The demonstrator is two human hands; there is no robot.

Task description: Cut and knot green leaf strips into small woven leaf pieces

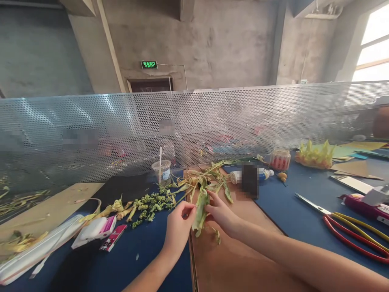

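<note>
A pale green, wilted leaf (199,215) hangs between my two hands above a brown board (231,259). My left hand (179,223) is closed, its thumb and forefinger pinched at the leaf's left edge. From the other side my right hand (221,213) grips the same leaf, its fingertips partly behind it. Just beyond my hands lies a heap of dried stems and leaves (209,178), yellowish and green. A small dry scrap (217,237) of leaf rests on the board below my right hand.
Green dried sprigs (152,207) and a plastic cup with a straw (162,172) are left of the board. To the right lie scissors (326,213), a glass jar (280,159) and a yellow-green crown-like piece (316,154). A perforated metal screen (146,121) borders the table's back.
</note>
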